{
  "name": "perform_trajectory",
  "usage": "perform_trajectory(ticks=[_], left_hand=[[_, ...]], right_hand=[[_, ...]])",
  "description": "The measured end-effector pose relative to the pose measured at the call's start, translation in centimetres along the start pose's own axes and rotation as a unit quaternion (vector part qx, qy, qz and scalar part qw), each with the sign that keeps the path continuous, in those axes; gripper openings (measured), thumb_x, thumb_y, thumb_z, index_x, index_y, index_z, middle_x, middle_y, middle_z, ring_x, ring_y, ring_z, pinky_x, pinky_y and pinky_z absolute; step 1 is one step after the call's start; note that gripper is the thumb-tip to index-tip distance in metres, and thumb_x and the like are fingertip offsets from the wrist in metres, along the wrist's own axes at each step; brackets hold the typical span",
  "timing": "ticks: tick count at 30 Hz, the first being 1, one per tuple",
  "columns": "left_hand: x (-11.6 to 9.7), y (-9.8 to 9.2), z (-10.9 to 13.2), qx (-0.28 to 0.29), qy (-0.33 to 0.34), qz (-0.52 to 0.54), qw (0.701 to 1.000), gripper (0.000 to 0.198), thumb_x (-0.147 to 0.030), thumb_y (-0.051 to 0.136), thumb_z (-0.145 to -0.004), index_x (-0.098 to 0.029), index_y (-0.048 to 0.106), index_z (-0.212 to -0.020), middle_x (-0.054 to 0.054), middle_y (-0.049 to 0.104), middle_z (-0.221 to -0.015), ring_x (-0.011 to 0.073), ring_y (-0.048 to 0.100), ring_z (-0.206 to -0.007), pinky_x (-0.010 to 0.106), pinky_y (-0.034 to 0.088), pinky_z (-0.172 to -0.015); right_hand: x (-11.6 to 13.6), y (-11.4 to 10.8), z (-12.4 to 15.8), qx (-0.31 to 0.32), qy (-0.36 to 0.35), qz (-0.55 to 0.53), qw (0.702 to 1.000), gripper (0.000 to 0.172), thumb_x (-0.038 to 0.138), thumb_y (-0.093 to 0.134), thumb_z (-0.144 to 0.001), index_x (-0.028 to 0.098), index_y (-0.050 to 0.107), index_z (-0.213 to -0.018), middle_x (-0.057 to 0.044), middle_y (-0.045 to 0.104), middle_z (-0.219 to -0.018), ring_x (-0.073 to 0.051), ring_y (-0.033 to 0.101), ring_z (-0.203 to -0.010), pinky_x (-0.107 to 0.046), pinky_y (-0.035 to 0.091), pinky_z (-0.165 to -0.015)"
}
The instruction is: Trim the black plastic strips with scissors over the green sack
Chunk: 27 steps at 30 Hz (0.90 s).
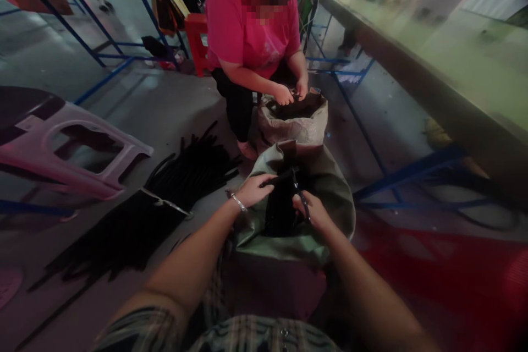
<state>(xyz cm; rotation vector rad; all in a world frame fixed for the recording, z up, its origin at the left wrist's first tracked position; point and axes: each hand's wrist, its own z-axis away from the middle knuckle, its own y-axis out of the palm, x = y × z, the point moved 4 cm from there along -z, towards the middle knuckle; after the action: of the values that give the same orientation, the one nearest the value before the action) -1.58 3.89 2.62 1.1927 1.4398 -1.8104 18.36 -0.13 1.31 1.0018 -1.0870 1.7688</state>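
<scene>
My left hand (253,190) pinches a black strip (280,177) at the top of a dark bundle (280,210) standing in a green woven sack (334,203). My right hand (311,212) grips a pair of dark scissors (302,198) against that bundle, just right of the strip. Both hands are over the sack's mouth. More black strips lie in loose bundles (192,173) on the floor to my left. Opposite me, a co-worker's hands (291,92) reach into a beige woven sack (292,124) holding dark material.
A pink plastic stool (70,148) lies on its side at left. A long green-topped table (429,60) on blue metal legs (363,126) runs along the right. A red stool (197,38) stands behind the co-worker, and a red mat (445,280) covers the floor at lower right.
</scene>
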Motion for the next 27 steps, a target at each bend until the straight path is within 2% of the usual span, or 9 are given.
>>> perform_trajectory(ticks=[6,10,14,22,27], left_hand=[[-0.5,0.6,0.2,-0.013,-0.002,0.036,0.999,0.048,-0.044,0.052,-0.081,-0.014,0.061,-0.117,0.006,0.068,-0.094,0.0165,0.060,-0.082,0.027,0.049,-0.076],[-1.1,0.9,0.2,-0.022,0.000,0.014,1.000,0.039,-0.039,0.050,-0.083,-0.016,0.063,-0.112,0.003,0.068,-0.092,0.0157,0.059,-0.084,0.027,0.047,-0.081],[-0.9,0.9,0.0,-0.017,-0.001,-0.034,0.999,0.034,-0.035,0.047,-0.084,-0.018,0.065,-0.106,0.001,0.068,-0.092,0.0147,0.059,-0.084,0.027,0.045,-0.082],[0.2,1.2,-0.2,0.022,0.003,-0.074,0.997,0.031,-0.034,0.048,-0.083,-0.019,0.066,-0.103,0.001,0.069,-0.094,0.0152,0.060,-0.084,0.025,0.044,-0.080],[0.8,1.6,-0.1,0.039,-0.019,-0.096,0.994,0.032,-0.035,0.048,-0.082,-0.020,0.067,-0.103,0.001,0.069,-0.094,0.0156,0.060,-0.083,0.025,0.045,-0.079]], right_hand=[[-0.2,0.9,0.2,0.002,0.005,0.070,0.998,0.038,0.056,0.056,-0.073,0.018,0.052,-0.074,0.001,0.054,-0.063,-0.012,0.049,-0.058,-0.022,0.036,-0.050],[-0.5,1.4,0.1,0.011,-0.015,0.127,0.992,0.026,0.044,0.056,-0.074,0.018,0.055,-0.075,0.000,0.058,-0.066,-0.013,0.049,-0.061,-0.022,0.036,-0.052],[-1.1,1.8,0.1,0.012,-0.001,0.155,0.988,0.020,0.037,0.054,-0.075,0.018,0.053,-0.068,0.001,0.057,-0.059,-0.012,0.049,-0.056,-0.021,0.035,-0.050],[-3.0,3.5,0.7,0.019,0.044,0.079,0.996,0.021,0.035,0.049,-0.077,0.019,0.049,-0.064,0.001,0.056,-0.054,-0.010,0.051,-0.042,-0.020,0.035,-0.041],[-4.2,4.4,1.2,0.001,0.058,0.035,0.998,0.024,0.038,0.051,-0.076,0.019,0.046,-0.063,0.004,0.049,-0.048,-0.009,0.046,-0.037,-0.019,0.032,-0.036]])
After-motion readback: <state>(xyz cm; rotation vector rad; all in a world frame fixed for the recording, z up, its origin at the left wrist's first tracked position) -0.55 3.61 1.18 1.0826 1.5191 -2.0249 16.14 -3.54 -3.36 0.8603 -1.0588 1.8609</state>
